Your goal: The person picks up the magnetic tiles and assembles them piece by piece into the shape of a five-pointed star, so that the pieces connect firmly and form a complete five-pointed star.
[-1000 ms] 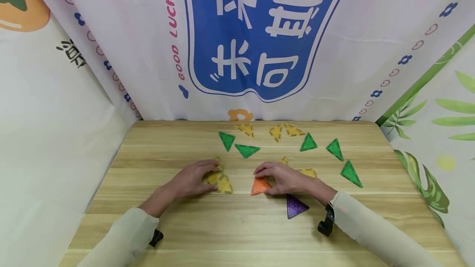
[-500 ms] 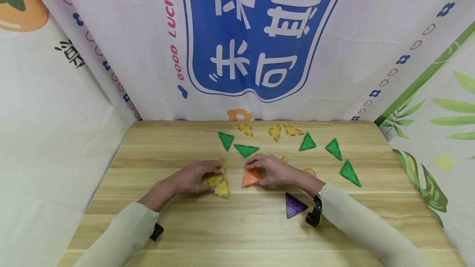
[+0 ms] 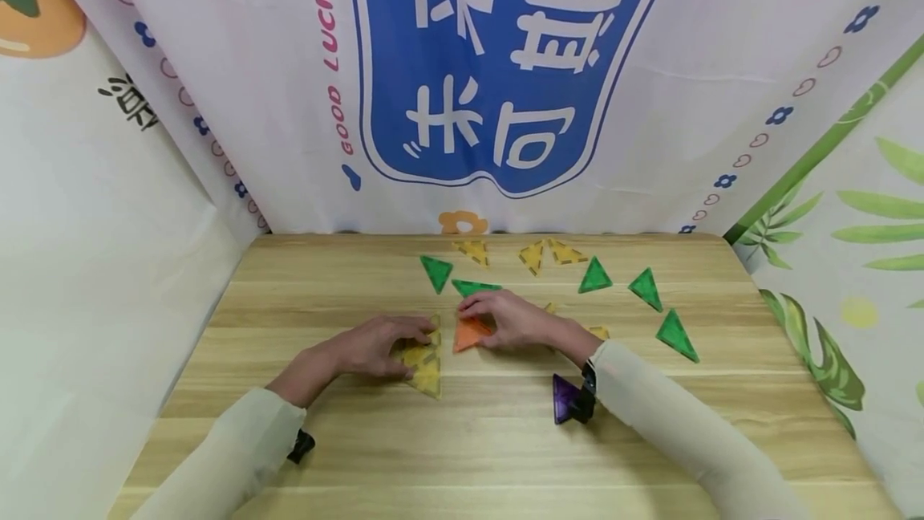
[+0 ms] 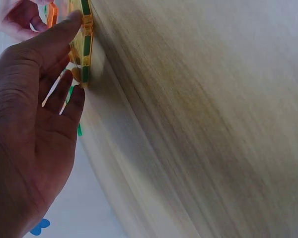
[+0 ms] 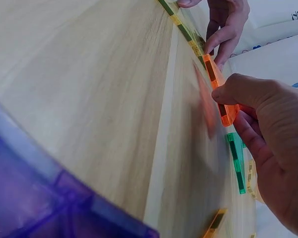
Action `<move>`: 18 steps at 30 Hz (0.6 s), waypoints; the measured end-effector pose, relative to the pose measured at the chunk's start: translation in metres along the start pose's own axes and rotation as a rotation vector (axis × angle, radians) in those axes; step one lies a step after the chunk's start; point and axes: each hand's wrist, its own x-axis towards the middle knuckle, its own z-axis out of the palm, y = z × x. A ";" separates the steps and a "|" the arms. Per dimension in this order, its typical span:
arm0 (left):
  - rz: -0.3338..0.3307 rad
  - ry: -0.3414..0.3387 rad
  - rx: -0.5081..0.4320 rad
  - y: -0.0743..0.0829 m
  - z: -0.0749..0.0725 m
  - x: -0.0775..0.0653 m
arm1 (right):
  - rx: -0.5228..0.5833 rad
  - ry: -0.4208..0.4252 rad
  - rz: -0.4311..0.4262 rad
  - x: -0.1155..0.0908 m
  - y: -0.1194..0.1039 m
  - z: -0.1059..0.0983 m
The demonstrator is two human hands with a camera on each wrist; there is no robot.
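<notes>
My left hand point(image 3: 371, 346) spans a joined group of yellow triangular magnetic tiles point(image 3: 429, 378), thumb at the near side and fingers at the far side. In the left wrist view the thumb lies against the edge of these yellow tiles point(image 4: 87, 49). Just to their right, my right hand point(image 3: 516, 322) pinches an orange triangular magnetic tile point(image 3: 468, 334) between thumb and fingers. The right wrist view shows this orange tile point(image 5: 228, 117) tilted, with an orange reflection on the wood below it, one corner close to the yellow group.
Green triangular tiles point(image 3: 595, 275) and yellow ones point(image 3: 531, 257) lie scattered at the back and right of the wooden table point(image 3: 462, 456). A purple triangular tile point(image 3: 561, 396) lies under the right wrist, partly hidden by a black wrist device point(image 3: 581, 405). Printed cloth surrounds the table.
My right hand has carried the orange tile leftward and slightly away from me, closer to the yellow group. The left hand has turned the yellow tiles so their right edge runs straighter.
</notes>
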 end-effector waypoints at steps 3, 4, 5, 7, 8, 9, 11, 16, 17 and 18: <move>-0.003 -0.005 -0.001 -0.001 -0.001 0.001 | -0.005 -0.006 -0.004 0.006 0.001 0.001; -0.003 -0.006 -0.003 -0.001 -0.001 0.001 | -0.007 -0.010 -0.005 0.007 0.001 0.002; -0.005 -0.006 -0.004 -0.001 -0.001 0.002 | -0.011 -0.013 -0.006 0.008 0.001 0.002; -0.006 -0.006 0.000 -0.002 0.000 0.002 | -0.015 -0.021 -0.009 0.011 0.001 0.003; -0.005 -0.007 0.004 -0.002 0.000 0.003 | -0.015 -0.027 -0.008 0.013 0.001 0.003; -0.003 -0.007 0.004 -0.002 0.000 0.003 | -0.015 -0.033 -0.007 0.014 0.000 0.004; -0.002 -0.009 0.002 -0.002 0.000 0.003 | -0.013 -0.043 -0.006 0.018 -0.001 0.005; -0.012 -0.011 -0.009 0.000 0.000 0.002 | -0.010 -0.054 -0.021 0.026 -0.005 0.009; -0.014 -0.010 -0.010 0.000 0.000 0.002 | -0.010 -0.054 -0.024 0.027 -0.005 0.009; -0.015 -0.009 -0.010 0.000 0.001 0.002 | -0.009 -0.052 -0.028 0.027 -0.006 0.010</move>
